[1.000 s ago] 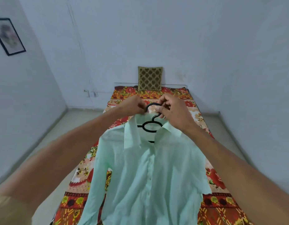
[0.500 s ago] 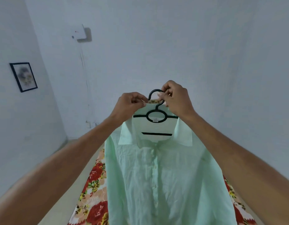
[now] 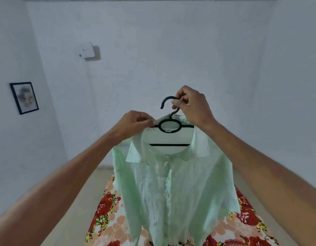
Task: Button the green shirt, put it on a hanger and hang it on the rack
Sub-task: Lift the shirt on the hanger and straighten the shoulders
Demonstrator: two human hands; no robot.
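The pale green shirt (image 3: 173,189) hangs buttoned down its front on a black plastic hanger (image 3: 169,126), held up in the air before a white wall. My right hand (image 3: 191,105) grips the hanger's hook near its top. My left hand (image 3: 134,124) pinches the shirt's collar at the hanger's left shoulder. The shirt's lower part drops out of view at the bottom edge. No rack is in view.
A bed with a red floral cover (image 3: 107,213) lies below the shirt. A framed picture (image 3: 24,98) hangs on the left wall. A small white box (image 3: 88,50) is fixed on the far wall with a cable running down.
Both hands have lifted the shirt and hanger higher, off the bed. The view has tilted up, so the pillow is gone from sight and more wall shows.
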